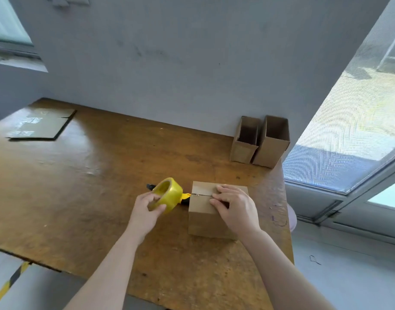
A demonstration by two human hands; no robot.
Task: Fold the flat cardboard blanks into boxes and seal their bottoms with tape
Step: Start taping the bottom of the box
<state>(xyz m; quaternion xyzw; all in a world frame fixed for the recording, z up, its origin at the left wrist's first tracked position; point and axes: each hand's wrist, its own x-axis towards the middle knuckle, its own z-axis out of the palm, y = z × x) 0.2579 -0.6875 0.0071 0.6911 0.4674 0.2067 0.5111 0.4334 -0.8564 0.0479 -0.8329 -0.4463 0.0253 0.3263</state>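
Both forearms enter from the bottom edge and meet over the wooden table. My left hand grips the yellow tape roll, with the thumb outside and the fingers curled through its core. My right hand rests on the cardboard box, fingers bent, tips pressing the flaps beside the seam. I cannot tell whether a tape end lies under them.

The box stands near the right table edge with its closed flaps up, just beside the roll.

Procedure, as I judge it:
- Hold both flaps flush so the seam shows no gap
- Anchor the tape end, then draw the roll along the seam, centred and taut
- Run the strip over both edges onto the side walls, then rub it flat

A slack pull risks wrinkles or a skewed strip.

A black-and-yellow tool, possibly a cutter, lies mostly hidden behind the roll.

Containers: two open boxes stand touching by the wall, mouths up; what shows of their insides holds nothing. The interior of the box in hand is hidden. One flat blank lies at far left
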